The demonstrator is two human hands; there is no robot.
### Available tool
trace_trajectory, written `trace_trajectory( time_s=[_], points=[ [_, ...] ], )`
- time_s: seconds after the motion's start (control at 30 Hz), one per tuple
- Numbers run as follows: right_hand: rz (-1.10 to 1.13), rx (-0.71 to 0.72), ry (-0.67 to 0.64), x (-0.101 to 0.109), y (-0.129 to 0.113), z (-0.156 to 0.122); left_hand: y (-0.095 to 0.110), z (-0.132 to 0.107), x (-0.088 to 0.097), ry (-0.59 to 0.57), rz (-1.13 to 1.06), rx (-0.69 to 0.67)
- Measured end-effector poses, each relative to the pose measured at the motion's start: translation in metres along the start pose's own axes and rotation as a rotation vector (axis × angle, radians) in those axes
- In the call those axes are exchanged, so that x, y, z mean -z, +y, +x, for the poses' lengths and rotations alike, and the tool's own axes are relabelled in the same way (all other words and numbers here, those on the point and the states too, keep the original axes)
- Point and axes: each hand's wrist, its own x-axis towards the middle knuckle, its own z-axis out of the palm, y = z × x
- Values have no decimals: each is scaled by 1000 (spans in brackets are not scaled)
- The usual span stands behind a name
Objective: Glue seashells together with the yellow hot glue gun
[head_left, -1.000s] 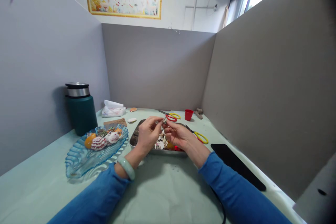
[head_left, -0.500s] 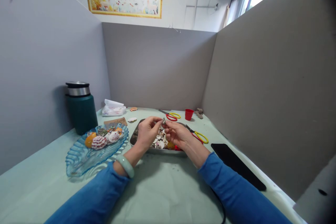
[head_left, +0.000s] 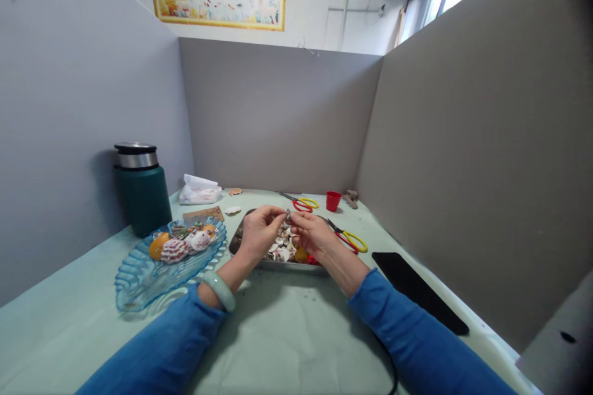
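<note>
The left hand (head_left: 260, 233) and right hand (head_left: 315, 237) pinch a small object (head_left: 288, 215) above a metal tray (head_left: 291, 266) of shells (head_left: 281, 253). On the left lies a blue dish (head_left: 141, 284); beyond it stands a green bottle (head_left: 142, 197). Scissors (head_left: 343, 232) lie right of the tray.

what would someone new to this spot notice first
Probably the left hand and right hand, meeting over a metal tray of shells with a small greyish object between them. Next, perhaps, the big dark green bottle behind the clear blue dish at left, and the bright red cup toward the back right.
</note>
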Motion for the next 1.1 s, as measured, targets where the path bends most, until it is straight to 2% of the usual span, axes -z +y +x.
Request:
trace_trajectory(
  time_s=[0.1, 0.4, 0.6, 0.77, 0.97, 1.1],
  points=[
    [35, -38, 33, -2, 0, -2, -1, 0, 0, -22, 26, -6],
    [-75, 83, 55, -2, 6, -1, -2, -1, 0, -28, 34, 5],
    [58, -17, 39, -1, 1, 1, 4, 2, 4, -61, -10, 35],
    [104, -40, 43, -1, -1, 0, 5, 4, 6, -26, 11, 26],
    [20, 12, 37, -1, 1, -1, 4, 3, 5, -60, 44, -27],
    [-118, 89, 64, -2, 2, -3, 4, 1, 4, -73, 49, -9]
  ],
)
